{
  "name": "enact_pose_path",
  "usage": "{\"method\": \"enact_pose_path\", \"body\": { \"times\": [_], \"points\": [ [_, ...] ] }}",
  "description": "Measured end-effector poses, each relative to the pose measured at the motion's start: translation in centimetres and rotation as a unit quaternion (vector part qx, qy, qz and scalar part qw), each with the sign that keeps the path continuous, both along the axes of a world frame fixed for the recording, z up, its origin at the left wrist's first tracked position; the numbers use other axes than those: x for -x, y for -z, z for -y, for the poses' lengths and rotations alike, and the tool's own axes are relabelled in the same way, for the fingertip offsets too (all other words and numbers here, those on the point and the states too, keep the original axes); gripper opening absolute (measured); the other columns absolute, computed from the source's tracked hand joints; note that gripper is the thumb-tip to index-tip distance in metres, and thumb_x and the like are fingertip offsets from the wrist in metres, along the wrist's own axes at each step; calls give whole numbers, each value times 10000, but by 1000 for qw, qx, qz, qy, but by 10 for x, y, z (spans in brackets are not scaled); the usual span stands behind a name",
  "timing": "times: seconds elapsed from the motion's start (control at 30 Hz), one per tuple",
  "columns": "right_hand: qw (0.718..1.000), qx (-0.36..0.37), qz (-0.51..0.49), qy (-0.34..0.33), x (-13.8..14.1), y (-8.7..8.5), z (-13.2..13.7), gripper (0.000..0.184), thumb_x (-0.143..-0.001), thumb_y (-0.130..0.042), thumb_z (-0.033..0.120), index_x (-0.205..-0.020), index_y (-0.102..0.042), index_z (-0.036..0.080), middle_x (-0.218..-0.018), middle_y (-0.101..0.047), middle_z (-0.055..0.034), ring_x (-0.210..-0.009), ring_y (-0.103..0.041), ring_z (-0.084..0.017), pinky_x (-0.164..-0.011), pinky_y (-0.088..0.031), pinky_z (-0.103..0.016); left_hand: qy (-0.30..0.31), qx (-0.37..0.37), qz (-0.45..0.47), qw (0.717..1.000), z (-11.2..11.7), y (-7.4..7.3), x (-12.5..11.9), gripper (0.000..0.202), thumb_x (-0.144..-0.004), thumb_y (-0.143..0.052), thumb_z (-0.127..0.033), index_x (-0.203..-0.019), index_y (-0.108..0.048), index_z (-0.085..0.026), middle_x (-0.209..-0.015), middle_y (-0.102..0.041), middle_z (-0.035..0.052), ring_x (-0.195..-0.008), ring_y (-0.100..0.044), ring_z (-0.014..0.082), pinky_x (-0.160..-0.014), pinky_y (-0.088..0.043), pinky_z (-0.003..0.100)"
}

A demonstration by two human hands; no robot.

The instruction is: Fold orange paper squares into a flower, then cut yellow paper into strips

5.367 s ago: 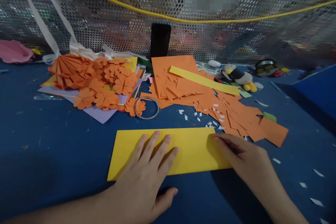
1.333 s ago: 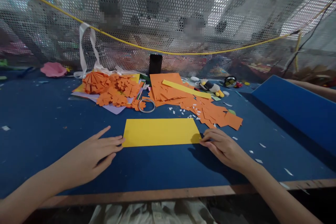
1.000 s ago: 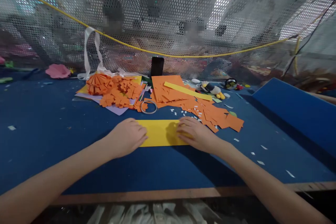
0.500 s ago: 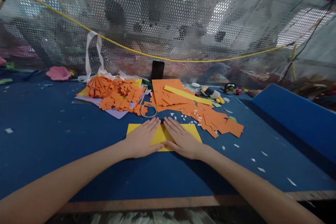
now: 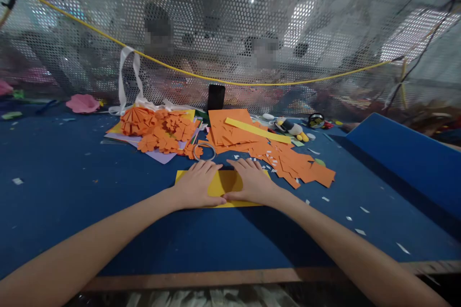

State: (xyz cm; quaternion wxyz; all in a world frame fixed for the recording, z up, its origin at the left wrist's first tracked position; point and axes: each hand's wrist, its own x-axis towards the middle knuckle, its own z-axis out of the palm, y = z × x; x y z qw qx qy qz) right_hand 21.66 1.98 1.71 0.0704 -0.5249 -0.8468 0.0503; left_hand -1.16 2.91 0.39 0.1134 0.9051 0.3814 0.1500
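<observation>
A yellow paper sheet lies flat on the blue table, a little in front of me. Both hands rest on it side by side. My left hand covers its left half and my right hand its right half. The fingers of both are bent, with the fingertips at the sheet's far edge and the thumbs almost touching at its near edge. Only the middle strip and the corners of the sheet show.
Behind the sheet lie orange paper offcuts, folded orange paper flowers, a tape ring and a yellow strip. A black phone leans on the perforated screen. A blue board stands at the right. White scraps dot the table.
My hands slid in from the sheet's two ends to its middle. Half a second ago the fingers lay flat; now they are curled at the far edge.
</observation>
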Motion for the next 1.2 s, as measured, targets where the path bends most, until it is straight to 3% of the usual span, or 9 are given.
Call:
{"method": "enact_pose_path", "body": {
  "times": [0.27,0.47,0.63,0.73,0.83,0.9,1.0,1.1,1.2],
  "points": [
    [999,23,13,-19,6,-11,-6,1117,-619,-761,738,-1507,-407,159,-1415,-560,-220,-1287,-509,-441,-1057,-352,-621,40,22,-29,999,-14,-2,-2,936,-698,-676,-760,-1383,-498,-148,-1282,-550,171,-1208,-474,380,-1034,-393,526],
    [998,-3,36,-42,6,-23,-3,765,-596,-785,736,-1122,-683,190,-1090,-667,-129,-1072,-579,-370,-932,-432,-515,20,17,-10,1000,-13,-9,-6,799,-621,-752,-750,-1144,-572,-173,-1189,-586,127,-1167,-493,355,-990,-410,469],
    [999,-2,31,-28,6,-33,3,669,-603,-853,586,-1110,-666,192,-1105,-670,-121,-1052,-590,-357,-900,-441,-470,11,-24,-17,1000,-1,-20,-9,710,-678,-777,-649,-1155,-527,-186,-1144,-640,107,-1059,-590,324,-916,-412,417],
    [999,5,31,-15,-5,-47,6,402,-696,-829,428,-998,-687,204,-993,-727,-88,-981,-635,-331,-886,-437,-462,35,-62,-47,996,4,-34,-1,541,-797,-750,-476,-1193,-520,-187,-1151,-676,107,-1049,-626,313,-917,-399,411],
    [1000,17,7,-5,-31,-61,10,176,-781,-759,375,-824,-686,221,-869,-741,-43,-833,-659,-252,-803,-458,-393,38,-66,-45,996,3,-47,21,365,-880,-674,-309,-1209,-550,-210,-1053,-726,75,-1021,-664,290,-918,-418,405],
    [995,72,-69,31,-53,-65,13,188,-810,-714,404,-770,-687,222,-783,-720,-27,-705,-634,-210,-628,-436,-319,1,-20,-13,1000,0,-53,40,309,-878,-649,-287,-1179,-600,-241,-960,-744,44,-946,-691,266,-835,-467,360],
    [973,133,-165,92,-84,-58,17,283,-780,-722,496,-745,-698,217,-676,-667,-1,-596,-573,-167,-519,-369,-274,-60,101,93,989,-2,-53,66,310,-829,-687,-366,-1112,-659,-241,-956,-754,36,-895,-719,249,-766,-522,329],
    [940,151,-262,156,-102,-41,19,404,-662,-804,576,-632,-665,198,-548,-571,22,-495,-463,-123,-457,-293,-254,-126,205,203,949,0,-44,81,390,-756,-751,-478,-1036,-690,-214,-1015,-763,62,-939,-728,278,-813,-568,372],
    [907,141,-340,204,-110,-27,22,470,-621,-806,648,-626,-702,190,-525,-576,5,-471,-450,-123,-428,-283,-253,-179,290,301,891,5,-32,85,610,-734,-773,-525,-1229,-614,-205,-1013,-761,84,-1002,-726,298,-869,-587,423]
  ]
}}
